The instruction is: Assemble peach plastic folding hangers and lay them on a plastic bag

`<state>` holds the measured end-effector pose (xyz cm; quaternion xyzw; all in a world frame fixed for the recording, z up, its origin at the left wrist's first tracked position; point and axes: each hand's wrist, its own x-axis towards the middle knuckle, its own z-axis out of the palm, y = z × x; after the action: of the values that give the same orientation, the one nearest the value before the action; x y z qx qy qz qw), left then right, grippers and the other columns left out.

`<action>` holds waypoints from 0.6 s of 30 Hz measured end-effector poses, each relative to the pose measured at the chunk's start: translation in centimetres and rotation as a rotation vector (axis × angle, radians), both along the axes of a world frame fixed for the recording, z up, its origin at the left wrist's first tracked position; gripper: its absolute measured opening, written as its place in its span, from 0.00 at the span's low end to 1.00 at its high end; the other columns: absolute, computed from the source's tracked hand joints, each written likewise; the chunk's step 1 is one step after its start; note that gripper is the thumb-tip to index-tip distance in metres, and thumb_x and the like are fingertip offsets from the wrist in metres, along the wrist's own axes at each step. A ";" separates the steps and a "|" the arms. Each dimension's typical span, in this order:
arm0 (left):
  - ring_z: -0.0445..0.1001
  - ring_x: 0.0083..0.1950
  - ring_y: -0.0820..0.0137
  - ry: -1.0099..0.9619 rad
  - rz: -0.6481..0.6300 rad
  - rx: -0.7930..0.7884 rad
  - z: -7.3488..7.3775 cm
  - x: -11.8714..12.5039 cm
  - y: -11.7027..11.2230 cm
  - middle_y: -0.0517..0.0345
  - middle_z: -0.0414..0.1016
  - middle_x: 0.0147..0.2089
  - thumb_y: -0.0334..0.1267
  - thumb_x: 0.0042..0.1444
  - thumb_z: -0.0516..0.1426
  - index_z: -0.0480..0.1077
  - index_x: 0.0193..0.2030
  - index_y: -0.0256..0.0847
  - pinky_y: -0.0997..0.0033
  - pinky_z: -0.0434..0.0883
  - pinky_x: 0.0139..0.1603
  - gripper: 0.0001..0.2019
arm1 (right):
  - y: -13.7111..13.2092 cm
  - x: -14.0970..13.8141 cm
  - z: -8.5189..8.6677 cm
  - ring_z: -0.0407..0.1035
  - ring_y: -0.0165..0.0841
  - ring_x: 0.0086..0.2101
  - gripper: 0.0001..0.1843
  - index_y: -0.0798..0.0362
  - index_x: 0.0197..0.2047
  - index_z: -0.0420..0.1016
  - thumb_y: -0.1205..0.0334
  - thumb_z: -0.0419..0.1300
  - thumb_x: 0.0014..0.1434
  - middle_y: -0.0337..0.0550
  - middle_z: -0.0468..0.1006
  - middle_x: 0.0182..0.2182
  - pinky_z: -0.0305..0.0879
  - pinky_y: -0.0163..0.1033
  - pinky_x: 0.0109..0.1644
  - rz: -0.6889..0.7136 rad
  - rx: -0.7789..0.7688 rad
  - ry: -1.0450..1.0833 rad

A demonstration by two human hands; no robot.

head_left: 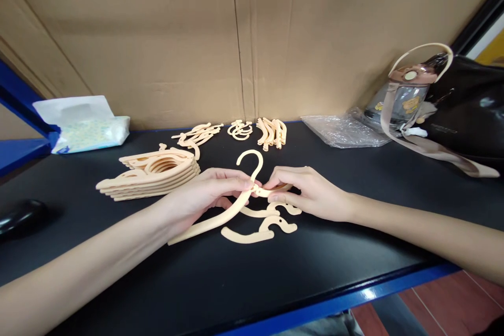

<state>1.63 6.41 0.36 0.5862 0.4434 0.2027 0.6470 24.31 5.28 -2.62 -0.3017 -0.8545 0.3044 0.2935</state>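
My left hand [205, 194] pinches a cream plastic hanger arm [214, 220] where it meets the hook [252, 160], which stands up between my hands. My right hand [303, 191] is closed on the other hanger arm [275, 189] at the same joint. Both hands hover just above the black table [275, 273]. Under my right hand lie loose hanger pieces [260, 231]. A stack of assembled hangers [151, 173] lies to the left of my left hand.
Piles of loose arms [197, 136], hooks [241, 130] and more arms [271, 132] sit at the back by the cardboard wall. A tissue pack [86, 126] is back left, a black mouse [21, 216] far left. Clear plastic bag [342, 131], strapped bottle [405, 97] and black bag [468, 110] stand right.
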 end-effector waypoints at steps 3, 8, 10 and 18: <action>0.73 0.40 0.68 0.012 -0.024 0.027 0.0 0.1 -0.1 0.56 0.77 0.37 0.46 0.55 0.60 0.78 0.36 0.42 0.74 0.69 0.40 0.11 | -0.1 0.0 0.0 0.73 0.28 0.37 0.05 0.54 0.41 0.71 0.61 0.57 0.64 0.41 0.75 0.38 0.68 0.32 0.40 -0.001 0.003 -0.006; 0.65 0.30 0.76 0.021 0.023 0.086 -0.2 0.3 -0.2 0.63 0.68 0.28 0.43 0.52 0.62 0.76 0.28 0.41 0.82 0.62 0.27 0.08 | -0.1 0.0 -0.1 0.73 0.28 0.34 0.07 0.54 0.40 0.72 0.59 0.56 0.64 0.40 0.75 0.36 0.66 0.31 0.37 -0.050 0.038 -0.064; 0.62 0.28 0.77 0.041 0.020 0.100 -0.4 0.2 -0.1 0.64 0.65 0.27 0.43 0.52 0.63 0.76 0.29 0.42 0.83 0.58 0.23 0.08 | -0.1 0.0 -0.1 0.73 0.28 0.34 0.07 0.54 0.40 0.72 0.59 0.56 0.64 0.40 0.75 0.36 0.65 0.31 0.36 -0.065 0.054 -0.079; 0.56 0.25 0.77 0.104 0.111 0.244 -0.5 0.7 -0.6 0.63 0.66 0.25 0.46 0.52 0.62 0.80 0.37 0.44 0.81 0.56 0.21 0.10 | -0.1 -0.5 0.0 0.69 0.26 0.30 0.11 0.54 0.38 0.72 0.55 0.55 0.65 0.38 0.74 0.33 0.63 0.32 0.33 -0.167 0.063 -0.107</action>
<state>2.29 5.81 -0.10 0.6448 0.4803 0.2601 0.5347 23.85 5.19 -2.62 -0.3783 -0.8500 0.2354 0.2811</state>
